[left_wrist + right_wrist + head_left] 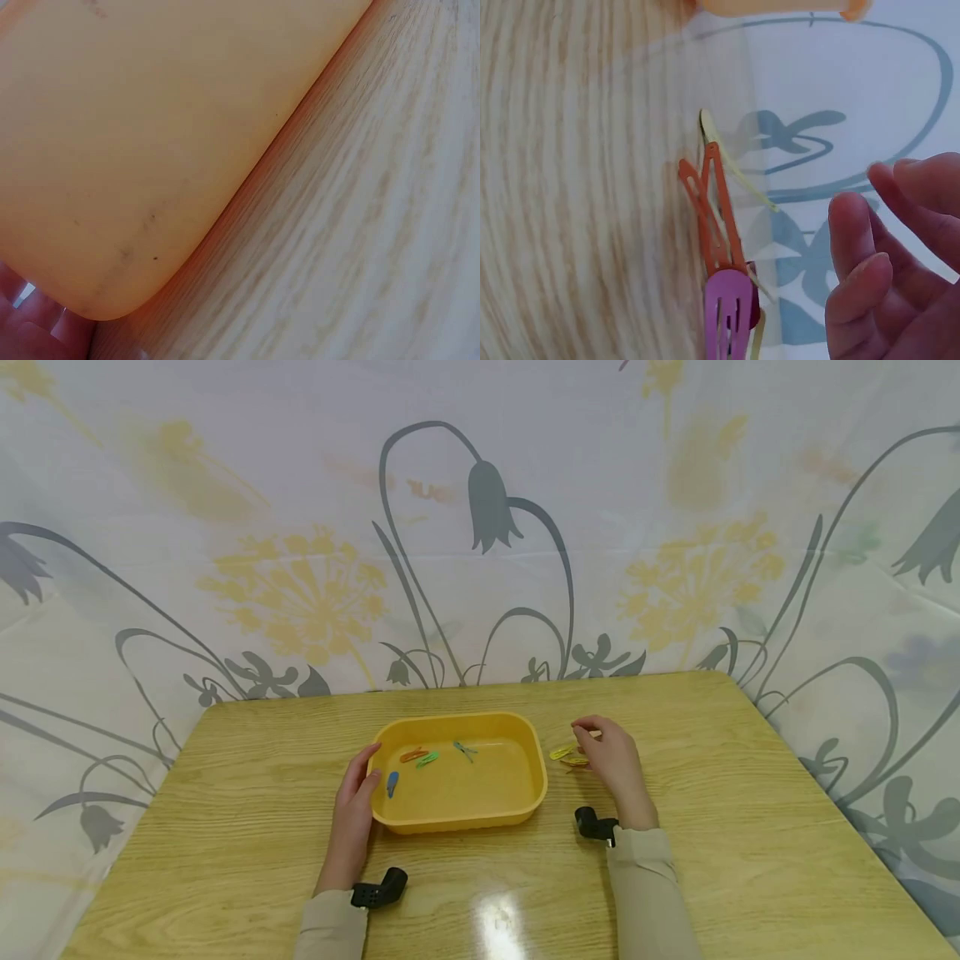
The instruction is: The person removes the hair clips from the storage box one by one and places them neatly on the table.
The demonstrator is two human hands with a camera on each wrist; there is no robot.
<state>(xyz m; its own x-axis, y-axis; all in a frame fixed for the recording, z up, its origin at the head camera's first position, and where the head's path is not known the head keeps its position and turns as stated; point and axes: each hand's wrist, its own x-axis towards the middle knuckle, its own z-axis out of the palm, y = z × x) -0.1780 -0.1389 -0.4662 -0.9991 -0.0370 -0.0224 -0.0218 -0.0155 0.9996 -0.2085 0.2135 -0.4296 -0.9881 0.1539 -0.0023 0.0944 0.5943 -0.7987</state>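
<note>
Yellow plastic tray (534, 760) near the counter's (720, 827) middle, steadied by the left hand (356, 810), whose straight fingers rest against its left wall. Inside lie four hair clips (427, 759). The right hand (611, 760) hovers with its grip loosely open, empty, just beside the loose clips (716, 217) right of the tray, apparently not touching.

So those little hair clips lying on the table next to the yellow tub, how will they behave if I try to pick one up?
The hair clips look thin and flat, so probably light and hard to pinch off the smooth wooden table; likelier to slide than roll. They lie overlapped, so lifting one may drag another. The right hand hovers beside them.
</note>
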